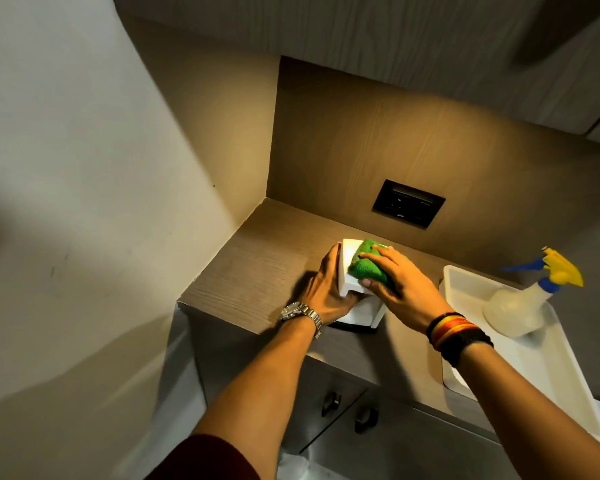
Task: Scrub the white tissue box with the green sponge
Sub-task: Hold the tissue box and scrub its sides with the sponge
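While the head view looks down into a corner nook, the white tissue box (350,296) is seen standing on the wood-grain desk (257,275), close to the front edge and under a warm light. The box is gripped on its left side by the left hand (326,285), whose fingers are wrapped around the near lower part of it; a metal wristwatch (302,315) is worn on that wrist. The green sponge (366,266) is pressed onto the top of the box by the right hand (399,282), with the fingers spread flat over the sponge and the thumb curled at its near edge. Striped wristbands (458,336) are worn on the right wrist.

To the right of the box, apart from it, a white tray (541,372) is set on the desk, and a spray bottle (523,306) with a yellow and blue trigger head is stood in its far part. A dark switch panel (408,203) is mounted on the wood back wall behind the box. Below the desk edge, two dark cabinet knobs (330,403) are visible on grey doors.
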`<state>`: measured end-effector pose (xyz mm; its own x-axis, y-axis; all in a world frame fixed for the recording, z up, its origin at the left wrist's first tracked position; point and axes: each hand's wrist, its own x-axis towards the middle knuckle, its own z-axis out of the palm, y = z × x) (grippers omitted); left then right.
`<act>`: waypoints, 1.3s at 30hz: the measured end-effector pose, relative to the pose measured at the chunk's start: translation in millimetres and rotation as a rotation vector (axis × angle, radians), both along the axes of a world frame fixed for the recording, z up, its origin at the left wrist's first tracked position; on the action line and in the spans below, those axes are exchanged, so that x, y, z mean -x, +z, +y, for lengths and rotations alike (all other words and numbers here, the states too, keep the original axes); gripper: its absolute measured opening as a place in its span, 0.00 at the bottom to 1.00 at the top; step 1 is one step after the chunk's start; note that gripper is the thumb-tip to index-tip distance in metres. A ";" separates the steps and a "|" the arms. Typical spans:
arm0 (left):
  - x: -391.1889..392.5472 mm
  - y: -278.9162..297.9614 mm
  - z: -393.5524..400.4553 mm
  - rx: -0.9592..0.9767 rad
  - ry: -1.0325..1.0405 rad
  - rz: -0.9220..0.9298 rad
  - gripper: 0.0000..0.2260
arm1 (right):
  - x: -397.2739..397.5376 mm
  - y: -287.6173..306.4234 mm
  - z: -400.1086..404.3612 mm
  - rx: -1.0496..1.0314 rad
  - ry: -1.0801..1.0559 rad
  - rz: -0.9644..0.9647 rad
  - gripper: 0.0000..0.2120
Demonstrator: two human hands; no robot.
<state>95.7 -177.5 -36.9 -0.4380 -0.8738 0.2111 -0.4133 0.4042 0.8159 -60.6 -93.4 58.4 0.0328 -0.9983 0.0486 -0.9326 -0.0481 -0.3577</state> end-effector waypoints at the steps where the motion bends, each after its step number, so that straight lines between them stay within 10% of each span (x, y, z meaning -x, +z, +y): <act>1: 0.7 -0.4 -1.1 -0.001 0.008 -0.005 0.51 | 3.1 0.6 4.7 -0.013 0.028 0.003 0.29; 10: 3.2 -6.8 -4.4 0.028 0.044 0.031 0.53 | -13.1 15.8 -53.2 0.015 -0.069 -0.072 0.20; 17: -0.8 -20.1 -13.7 -0.027 -0.043 -0.163 0.34 | -15.0 -0.4 19.8 0.041 0.117 -0.100 0.23; 27: -9.9 16.5 -4.1 -0.021 -0.150 -0.080 0.58 | 21.1 -10.2 71.4 0.388 -0.562 -1.243 0.16; 33: 14.9 65.6 14.8 0.395 0.015 -0.134 0.33 | 7.5 -31.9 48.7 0.509 -0.830 -1.300 0.23; 39: 67.3 76.4 18.5 0.250 0.094 -0.541 0.25 | -24.7 -63.0 47.6 0.460 -0.698 -1.308 0.20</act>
